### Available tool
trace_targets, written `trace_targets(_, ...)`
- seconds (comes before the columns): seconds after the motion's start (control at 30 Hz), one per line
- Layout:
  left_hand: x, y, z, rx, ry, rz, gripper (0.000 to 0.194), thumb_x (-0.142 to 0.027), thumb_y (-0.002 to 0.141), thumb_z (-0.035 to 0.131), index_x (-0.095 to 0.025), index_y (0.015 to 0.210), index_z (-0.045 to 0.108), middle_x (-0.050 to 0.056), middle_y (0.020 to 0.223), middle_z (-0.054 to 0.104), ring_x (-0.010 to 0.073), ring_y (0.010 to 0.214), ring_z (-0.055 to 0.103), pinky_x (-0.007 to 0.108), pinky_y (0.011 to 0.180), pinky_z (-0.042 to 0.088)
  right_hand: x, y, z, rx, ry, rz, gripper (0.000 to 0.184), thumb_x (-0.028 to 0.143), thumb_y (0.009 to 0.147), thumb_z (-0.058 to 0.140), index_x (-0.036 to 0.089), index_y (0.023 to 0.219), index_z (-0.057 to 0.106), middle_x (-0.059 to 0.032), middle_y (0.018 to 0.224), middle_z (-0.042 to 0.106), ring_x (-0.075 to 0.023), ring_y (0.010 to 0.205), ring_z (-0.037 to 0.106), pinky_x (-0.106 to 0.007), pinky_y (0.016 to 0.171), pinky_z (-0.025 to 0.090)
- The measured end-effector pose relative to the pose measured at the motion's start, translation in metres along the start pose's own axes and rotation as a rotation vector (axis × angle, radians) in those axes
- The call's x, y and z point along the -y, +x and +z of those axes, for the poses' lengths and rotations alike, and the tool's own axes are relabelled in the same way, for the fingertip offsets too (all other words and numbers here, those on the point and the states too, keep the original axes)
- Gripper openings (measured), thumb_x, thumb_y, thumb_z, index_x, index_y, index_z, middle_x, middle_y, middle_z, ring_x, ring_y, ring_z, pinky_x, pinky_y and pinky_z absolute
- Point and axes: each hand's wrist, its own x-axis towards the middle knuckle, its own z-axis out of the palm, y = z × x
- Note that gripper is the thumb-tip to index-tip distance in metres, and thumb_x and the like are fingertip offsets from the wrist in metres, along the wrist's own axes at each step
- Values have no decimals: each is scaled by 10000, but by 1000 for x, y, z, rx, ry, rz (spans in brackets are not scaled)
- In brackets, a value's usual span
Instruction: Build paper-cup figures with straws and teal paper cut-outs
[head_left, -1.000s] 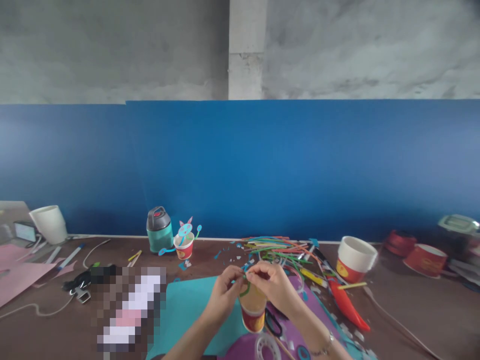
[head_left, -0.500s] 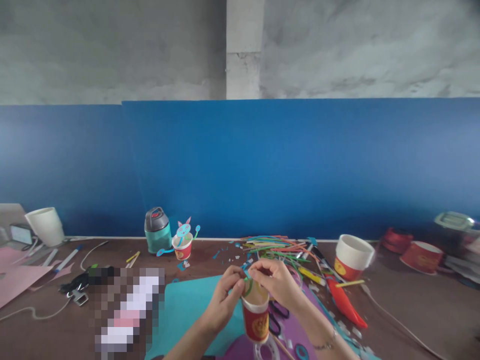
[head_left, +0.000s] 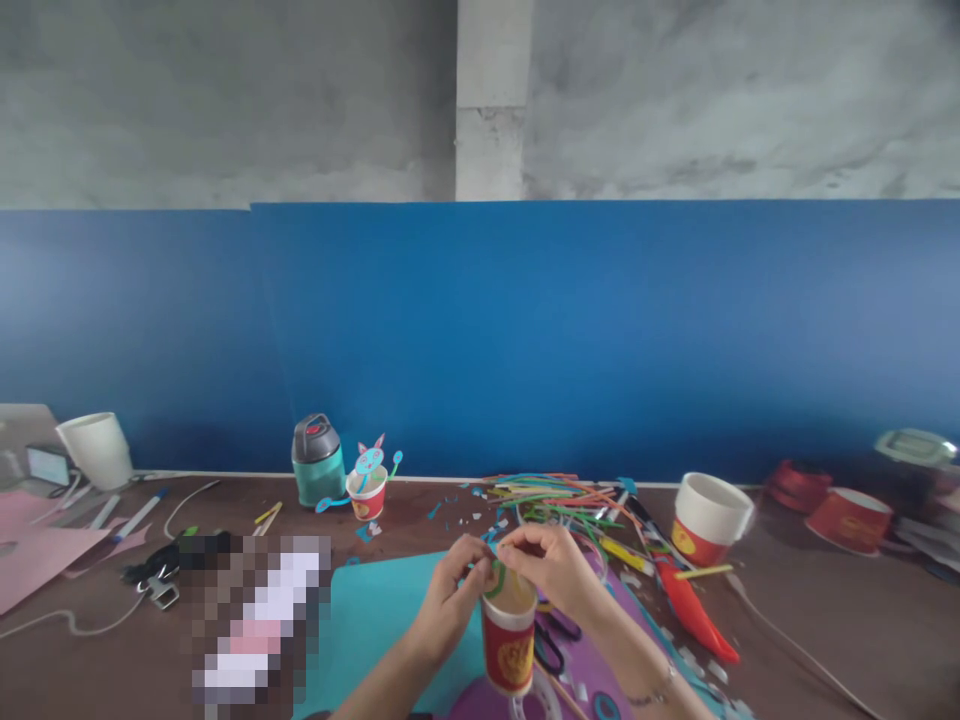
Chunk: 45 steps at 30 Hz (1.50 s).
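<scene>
A red and white paper cup stands in front of me over purple paper, its mouth facing up and towards me. My left hand is at its left rim, thumb and fingers pinched on a thin green strip that curves at the cup's mouth. Above the far rim my right hand is also closed in a pinch, close to the left fingertips. What sits between the right fingertips is too small to make out. Dark-handled scissors lie just right of the cup, and a whitish ring is partly hidden below it.
Turquoise paper lies to the left. Colourful thin strips are heaped behind my hands. A cup with a blue cat figure stands beside a teal flask. At right are a red pouch-like item and a larger cup.
My hands stay pinched at the cup's mouth. The cup has shifted slightly down and left, and the whole view has moved a little.
</scene>
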Motion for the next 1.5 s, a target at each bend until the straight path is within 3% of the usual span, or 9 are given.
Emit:
trace_targets(0.17, 3, 5, 2, -65, -15, -46, 392, -532, 809, 558, -155, 701, 575, 30, 755, 526, 150, 705, 470, 241, 612, 365, -6, 3, 1, 19, 64, 56, 289, 422, 703, 661, 137, 671, 695, 29, 456, 502, -91, 427, 420, -214, 426, 312)
trace_targets(0.47, -4, 7, 3, -96, -28, -157, 321, -446, 736, 639, -137, 649, 642, 43, 764, 535, 169, 720, 509, 248, 599, 375, -7, 3, 2, 23, 65, 52, 274, 415, 694, 677, 144, 680, 715, 28, 459, 504, -84, 429, 380, -223, 436, 306)
trace_targets(0.67, -8, 7, 5, -33, 29, -115, 290, -412, 759, 611, -149, 669, 690, 46, 782, 546, 164, 722, 507, 251, 616, 382, -6, 3, 0, -16, -27, -50, 214, 355, 718, 663, 161, 690, 749, -36, 643, 659, -156, 616, 556, -260, 590, 416)
trace_targets(0.8, -12, 5, 6, -42, 18, -118, 273, -433, 733, 659, -167, 751, 721, 44, 793, 576, 172, 751, 522, 255, 658, 399, -3, 1, 1, -30, -94, -75, 205, 344, 724, 658, 167, 695, 757, -48, 675, 670, -175, 665, 575, -275, 634, 428)
trace_targets(0.9, -13, 6, 5, -98, -25, -104, 283, -441, 712, 687, -159, 702, 701, 34, 759, 573, 169, 742, 527, 255, 674, 401, 0, 1, 1, -36, -14, -21, 313, 434, 746, 634, 158, 826, 756, -45, 715, 667, -175, 672, 570, -274, 626, 431)
trace_targets(1.07, -17, 8, 2, -269, -147, -187, 289, -437, 708, 693, -154, 682, 639, -9, 648, 540, 119, 611, 467, 228, 591, 363, 0, 4, -11, -283, 241, 175, 479, 580, 793, 514, 176, 962, 708, -35, 743, 644, -166, 666, 570, -251, 559, 438)
trace_targets(1.2, -17, 8, 0, -362, -169, -182, 301, -449, 729, 670, -150, 711, 635, -5, 647, 556, 121, 621, 467, 224, 583, 354, -2, 4, -22, -88, 279, 291, 367, 494, 741, 600, 165, 872, 693, -8, 601, 618, -112, 484, 488, -219, 433, 331)
trace_targets(1.27, -15, 8, -2, -379, -161, -178, 304, -453, 728, 665, -150, 716, 639, -3, 650, 560, 125, 621, 470, 227, 583, 359, -4, 4, -23, 3, 257, 254, 299, 419, 678, 683, 155, 820, 688, -5, 601, 627, -95, 478, 477, -215, 454, 334)
trace_targets(1.5, -7, 10, -6, -254, 56, -98, 284, -433, 716, 661, -159, 641, 663, 41, 746, 591, 172, 703, 527, 266, 648, 414, -5, 5, -11, -72, -51, -6, 196, 326, 705, 641, 145, 688, 715, -23, 660, 613, -153, 635, 543, -262, 616, 415)
